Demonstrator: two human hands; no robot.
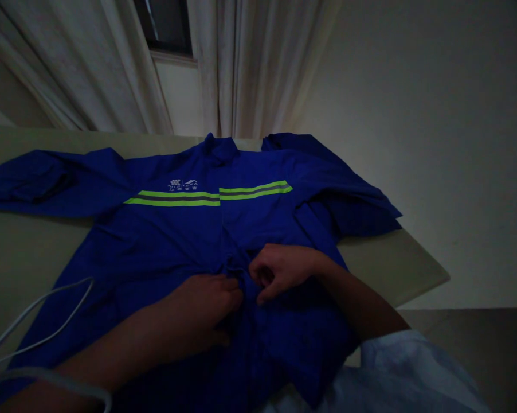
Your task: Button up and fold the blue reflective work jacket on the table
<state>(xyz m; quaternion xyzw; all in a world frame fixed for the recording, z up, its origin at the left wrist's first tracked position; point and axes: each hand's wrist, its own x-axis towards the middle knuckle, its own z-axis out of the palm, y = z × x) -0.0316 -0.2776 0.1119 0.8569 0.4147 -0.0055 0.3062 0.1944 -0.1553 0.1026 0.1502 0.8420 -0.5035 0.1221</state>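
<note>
A blue work jacket (172,235) lies spread out, front side up, its collar at the far side. A yellow-green band with a grey stripe crosses the chest, below white printed lettering. My left hand (207,304) is closed at the middle of the front opening, its fingers curled on the cloth. Just right of it, my right hand (284,269) has bent fingers at the raised edge of the opening, with a hollow between thumb and fingers. The dim light hides the fingertips' exact hold.
Under the jacket is a pale table (396,264), its corner at the right. White cable (69,287) loops over the left side, across the jacket's edge and near my left forearm. Curtains (258,69) hang behind the table, and a plain wall (434,143) stands at the right.
</note>
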